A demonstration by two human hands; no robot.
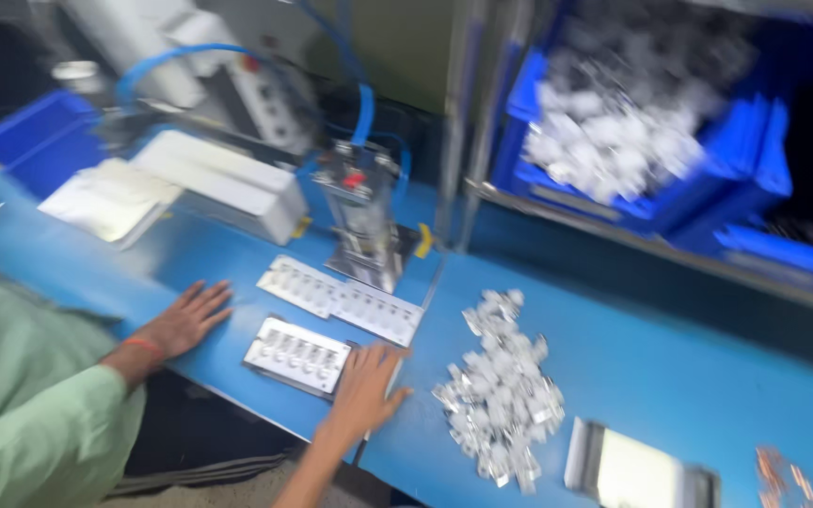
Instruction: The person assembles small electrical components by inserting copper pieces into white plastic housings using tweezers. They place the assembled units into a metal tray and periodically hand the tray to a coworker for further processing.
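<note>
Blue table [613, 367] carrying our work. We are resting left hand [190, 320] flat on table, fingers spread, holding nothing. We are laying right hand [364, 390] open, fingers touching right edge of white slotted tray [295, 355], gripping nothing. Two more white trays [341, 299] lying just beyond, in front of small metal press [361, 221]. Pile of small silvery parts [501, 390] sitting just right of right hand. Blue bin [741, 150] of white parts standing behind, blurred.
</note>
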